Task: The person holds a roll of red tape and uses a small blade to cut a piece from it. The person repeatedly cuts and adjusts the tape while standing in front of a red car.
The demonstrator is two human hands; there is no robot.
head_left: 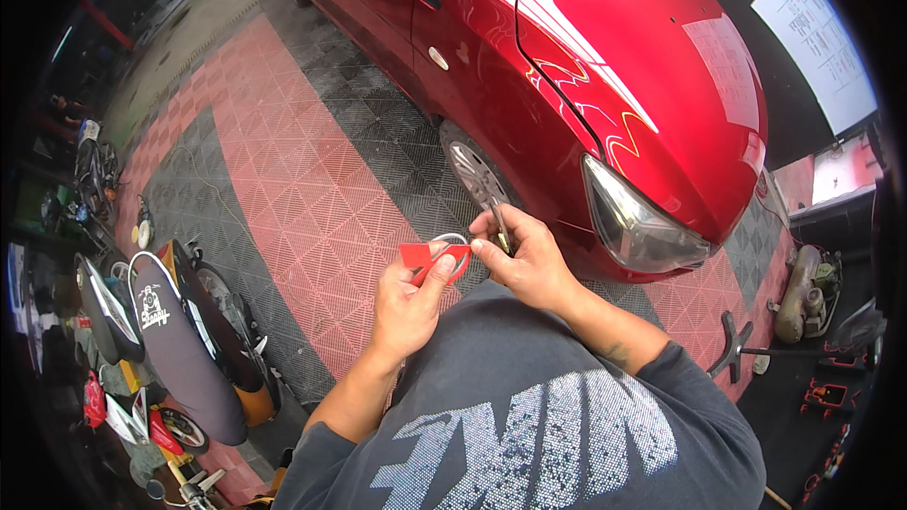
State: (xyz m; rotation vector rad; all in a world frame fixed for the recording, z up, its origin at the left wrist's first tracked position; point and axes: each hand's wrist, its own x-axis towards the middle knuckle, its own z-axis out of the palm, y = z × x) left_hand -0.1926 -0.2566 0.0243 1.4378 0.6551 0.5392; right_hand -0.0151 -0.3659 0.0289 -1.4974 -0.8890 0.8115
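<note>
In front of my chest, my left hand pinches a red strip between thumb and fingers. The strip curls into a loop with a pale grey-white side, like backed adhesive tape. Close on its right, my right hand is closed around a slim metallic hand tool, its exact kind unclear. The thumb and fingertips of that hand are at the right edge of the loop. A red car stands just beyond my hands, its front wheel and headlight nearest to them.
Red and dark grey ribbed tiles cover the floor. At the left stand motorbikes, a dark motorbike seat among them. To the right are a black stand, a metal engine part and a printed sheet on a dark wall.
</note>
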